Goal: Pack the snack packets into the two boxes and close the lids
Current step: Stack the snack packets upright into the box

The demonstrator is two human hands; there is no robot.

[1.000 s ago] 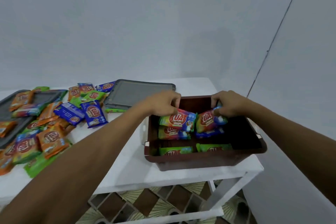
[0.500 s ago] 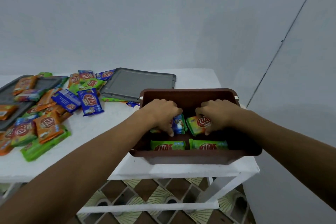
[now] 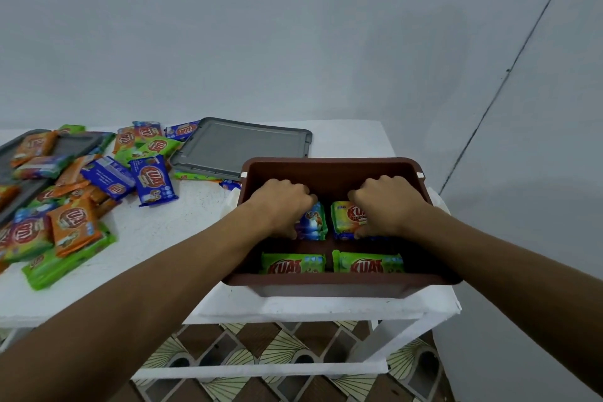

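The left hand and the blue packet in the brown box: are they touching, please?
Touching. The head view shows the left hand gripping the blue packet, fingers curled over it.

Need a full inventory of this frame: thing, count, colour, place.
Box: one, brown, open, right end of table.
Green packets: two, side by side along the box's near wall.
Blue packet: one, in box, under left grip.
Yellow-green packet: one, in box, under right grip.
Loose packets: many, orange, blue, green, heaped on table's left.
Near lid: one, grey, behind the box's left corner.
Far lid: one, grey, left edge, partly under packets.
Table: one, white.
Left grip: curled on blue packet.
Right grip: curled on yellow-green packet.
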